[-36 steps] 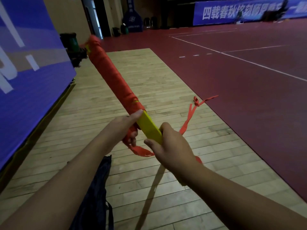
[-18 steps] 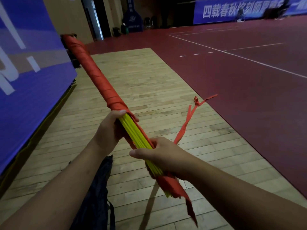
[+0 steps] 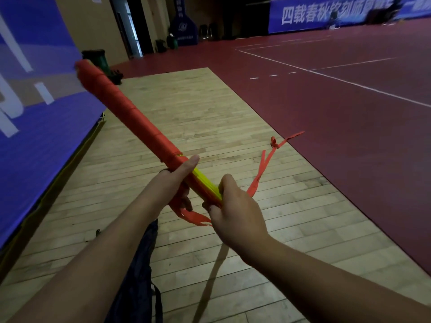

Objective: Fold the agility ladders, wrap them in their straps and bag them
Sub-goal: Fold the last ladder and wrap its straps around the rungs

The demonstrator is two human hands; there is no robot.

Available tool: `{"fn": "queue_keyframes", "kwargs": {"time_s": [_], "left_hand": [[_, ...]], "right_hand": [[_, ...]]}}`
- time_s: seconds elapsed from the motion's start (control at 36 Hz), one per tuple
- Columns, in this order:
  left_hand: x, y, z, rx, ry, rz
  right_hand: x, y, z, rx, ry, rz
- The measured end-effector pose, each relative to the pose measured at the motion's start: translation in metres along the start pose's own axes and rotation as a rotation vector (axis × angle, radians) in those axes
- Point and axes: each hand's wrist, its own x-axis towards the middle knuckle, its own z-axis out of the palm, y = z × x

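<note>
While hands (image 3: 178, 183) (image 3: 235, 213) grip it, the ladder (image 3: 130, 115) points away leftward.

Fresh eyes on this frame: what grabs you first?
The long orange-red-wrapped bundle of yellow ladder slats slants from centre to upper left, gripped by the left hand at the wrap's edge and the right hand at the bare yellow end. A loose orange-red strap tail trails right over the pale wooden floor; a dark navy fabric bag lies below.

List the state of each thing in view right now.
Agility ladder bundle: folded, mostly strap-wrapped, yellow rungs bare at the near end.
Strap tail: loose, knotted, not yet wrapped.
Left hand: grips bundle at the wrap's edge.
Right hand: grips the bundle's near end.
Dark bag: on the floor.
</note>
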Motion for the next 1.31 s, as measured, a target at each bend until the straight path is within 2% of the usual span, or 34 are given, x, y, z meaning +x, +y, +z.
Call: {"fn": "queue_keyframes", "kwargs": {"time_s": [0.06, 0.11, 0.19, 0.25, 0.28, 0.33, 0.42, 0.5, 0.61, 0.69, 0.81, 0.94, 1.08, 1.17, 1.31], "left_hand": [[-0.001, -0.003, -0.004, -0.071, 0.004, 0.031], [-0.001, -0.007, -0.010, -0.168, -0.043, 0.088], [-0.002, -0.011, -0.020, -0.298, -0.172, 0.203], [-0.002, -0.010, -0.025, -0.311, -0.263, 0.256], [-0.003, -0.010, -0.027, -0.298, -0.292, 0.270], [-0.003, -0.010, -0.027, -0.268, -0.283, 0.278], [-0.004, -0.006, -0.026, -0.309, -0.155, 0.305], [-0.004, -0.003, -0.023, -0.372, -0.068, 0.309], [-0.002, -0.003, -0.023, -0.349, -0.104, 0.286], [0.000, -0.004, -0.025, -0.274, -0.122, 0.136], [-0.002, -0.005, -0.022, -0.063, -0.096, 0.009], [-0.005, 0.004, -0.004, -0.100, -0.053, 0.092], [-0.006, -0.002, 0.008, -0.136, 0.016, 0.160], [-0.005, -0.005, 0.002, -0.150, 0.014, 0.192], [-0.006, -0.003, -0.010, -0.199, 0.009, 0.319]], "right_hand": [[0.001, 0.000, 0.005, 0.023, 0.004, -0.009], [0.005, -0.001, 0.001, 0.160, -0.097, 0.029], [0.008, -0.005, -0.010, 0.485, -0.451, 0.157], [0.006, -0.006, -0.013, 0.517, -0.629, 0.203], [0.005, -0.008, -0.013, 0.498, -0.661, 0.188], [0.002, -0.010, -0.013, 0.481, -0.625, 0.139], [0.003, -0.015, -0.009, 0.505, -0.518, 0.111], [0.004, -0.022, -0.003, 0.506, -0.481, 0.109], [0.000, -0.023, -0.003, 0.520, -0.443, 0.112], [0.006, -0.018, -0.011, 0.513, -0.324, 0.126], [0.011, -0.008, -0.020, 0.281, -0.142, 0.056], [0.006, -0.005, -0.014, 0.030, 0.004, 0.065], [-0.009, -0.011, 0.006, -0.062, 0.076, -0.009], [-0.008, -0.010, 0.009, -0.042, -0.031, -0.020], [0.004, -0.008, -0.006, 0.360, -0.477, 0.175]]}}
